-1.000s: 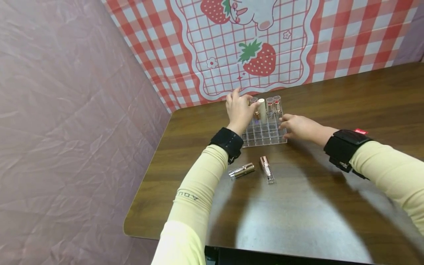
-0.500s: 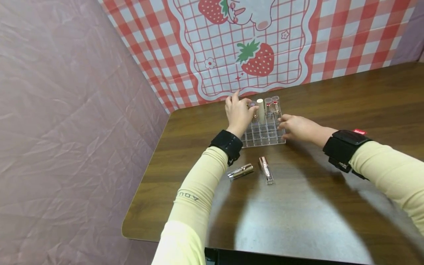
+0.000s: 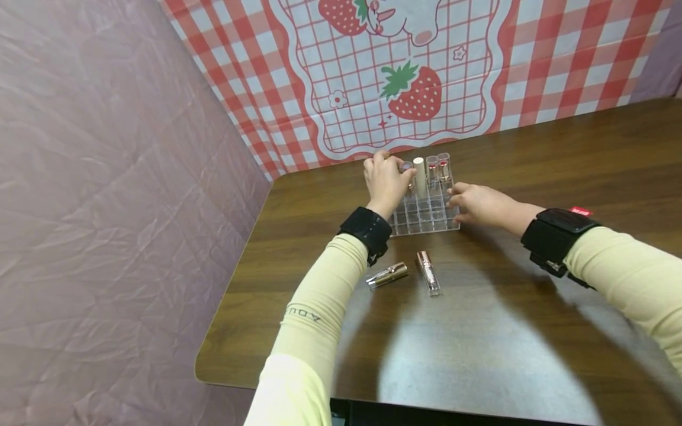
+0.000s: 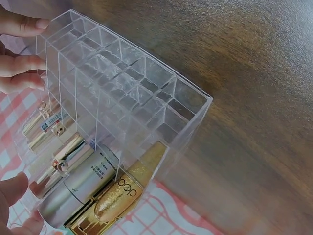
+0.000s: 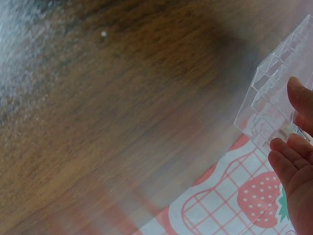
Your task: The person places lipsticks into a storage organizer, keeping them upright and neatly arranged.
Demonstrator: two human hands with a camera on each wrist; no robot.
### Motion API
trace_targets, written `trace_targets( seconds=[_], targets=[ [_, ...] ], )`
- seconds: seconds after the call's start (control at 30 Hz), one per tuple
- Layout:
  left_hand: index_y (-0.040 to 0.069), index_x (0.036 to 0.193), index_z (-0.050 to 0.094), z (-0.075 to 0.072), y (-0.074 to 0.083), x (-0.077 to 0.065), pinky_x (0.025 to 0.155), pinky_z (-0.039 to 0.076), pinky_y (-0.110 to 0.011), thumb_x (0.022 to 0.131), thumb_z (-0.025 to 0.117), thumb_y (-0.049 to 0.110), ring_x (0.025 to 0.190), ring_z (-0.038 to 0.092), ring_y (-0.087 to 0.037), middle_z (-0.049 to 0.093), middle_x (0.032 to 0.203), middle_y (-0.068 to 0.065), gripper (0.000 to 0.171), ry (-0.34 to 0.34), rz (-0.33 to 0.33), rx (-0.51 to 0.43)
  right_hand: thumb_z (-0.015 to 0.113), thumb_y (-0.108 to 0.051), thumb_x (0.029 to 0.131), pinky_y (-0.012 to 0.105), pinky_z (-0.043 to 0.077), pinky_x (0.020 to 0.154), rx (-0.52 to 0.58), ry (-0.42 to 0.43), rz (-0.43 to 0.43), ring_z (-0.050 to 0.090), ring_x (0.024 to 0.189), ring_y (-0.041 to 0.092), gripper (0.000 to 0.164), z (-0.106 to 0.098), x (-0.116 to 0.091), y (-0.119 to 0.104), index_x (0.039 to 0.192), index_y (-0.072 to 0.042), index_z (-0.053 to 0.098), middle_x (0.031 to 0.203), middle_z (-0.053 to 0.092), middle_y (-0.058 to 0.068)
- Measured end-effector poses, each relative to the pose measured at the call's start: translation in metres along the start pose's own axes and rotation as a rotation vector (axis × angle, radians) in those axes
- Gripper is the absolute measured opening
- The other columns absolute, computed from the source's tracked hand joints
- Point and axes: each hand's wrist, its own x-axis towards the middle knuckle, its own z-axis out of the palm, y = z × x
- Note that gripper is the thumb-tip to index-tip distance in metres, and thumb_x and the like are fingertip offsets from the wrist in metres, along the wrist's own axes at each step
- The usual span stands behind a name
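Note:
A clear acrylic lipstick holder (image 3: 426, 222) with stepped square compartments stands near the back of the table. At its back left, my left hand (image 3: 385, 182) has thumb and finger at the upper end of a silver lipstick tube (image 4: 80, 183), pinching it upright in the back row. Beside that tube stands a gold one (image 4: 122, 196). A cream tube (image 3: 420, 176) and two clear-capped lipsticks (image 3: 438, 168) fill further back slots. My right hand (image 3: 482, 204) rests thumb and fingertips against the holder's right end, fingers nearly straight.
Two lipsticks lie on the wooden table (image 3: 298, 236) in front of the holder: a gold one (image 3: 388, 276) and a rose-gold one (image 3: 428, 273). A checked strawberry cloth (image 3: 415, 94) hangs close behind the holder. A pink curtain (image 3: 106, 207) hangs to the left.
The tube at my left hand has sunk slightly into the back row. My raised left forefinger has lowered. The right hand stays at the holder's end.

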Motion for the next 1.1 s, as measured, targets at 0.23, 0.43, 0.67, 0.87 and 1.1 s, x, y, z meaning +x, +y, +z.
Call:
trace_targets(
  seconds=[0.23, 0.43, 0.67, 0.87, 1.1],
  targets=[
    [0.02, 0.096, 0.071, 0.002, 0.004, 0.002, 0.085, 0.033, -0.028, 0.082, 0.065, 0.042, 0.097, 0.042, -0.017, 0.054, 0.108, 0.003, 0.027, 0.014, 0.002, 0.058, 0.076, -0.007, 0.071, 0.046, 0.05, 0.075, -0.002, -0.002, -0.003, 0.06, 0.088, 0.038, 0.027, -0.002, 0.0, -0.001, 0.093, 0.006, 0.068, 0.102, 0.055, 0.027],
    [0.021, 0.098, 0.07, 0.002, 0.007, 0.003, 0.081, 0.037, -0.026, 0.082, 0.065, 0.041, 0.091, 0.048, -0.016, 0.06, 0.1, 0.004, 0.026, -0.014, -0.011, 0.066, 0.076, -0.008, 0.071, 0.045, 0.05, 0.075, -0.004, -0.004, -0.012, 0.059, 0.088, 0.038, 0.027, -0.001, 0.001, -0.001, 0.093, 0.006, 0.067, 0.103, 0.055, 0.026],
    [0.017, 0.1, 0.069, -0.003, 0.011, 0.005, 0.077, 0.042, -0.026, 0.082, 0.062, 0.029, 0.09, 0.054, -0.017, 0.066, 0.1, 0.002, 0.023, -0.053, -0.009, 0.037, 0.076, -0.007, 0.07, 0.044, 0.051, 0.075, -0.006, 0.012, -0.017, 0.06, 0.087, 0.037, 0.025, 0.0, 0.001, 0.001, 0.09, 0.006, 0.067, 0.101, 0.055, 0.025],
    [0.018, 0.107, 0.067, -0.002, 0.01, 0.009, 0.082, 0.041, -0.026, 0.084, 0.06, 0.028, 0.094, 0.054, -0.018, 0.065, 0.105, 0.003, 0.027, -0.089, 0.023, 0.079, 0.076, -0.007, 0.07, 0.044, 0.051, 0.074, -0.012, 0.013, -0.016, 0.06, 0.087, 0.037, 0.025, 0.001, 0.001, 0.001, 0.09, 0.005, 0.067, 0.101, 0.055, 0.025],
    [0.02, 0.11, 0.066, -0.002, 0.009, 0.013, 0.086, 0.04, -0.027, 0.086, 0.057, 0.027, 0.097, 0.052, -0.018, 0.062, 0.108, 0.003, 0.027, -0.137, 0.074, 0.161, 0.075, -0.007, 0.072, 0.045, 0.05, 0.075, -0.003, 0.001, -0.014, 0.059, 0.088, 0.038, 0.026, 0.001, 0.0, 0.0, 0.093, 0.006, 0.067, 0.103, 0.055, 0.026]
  ],
)
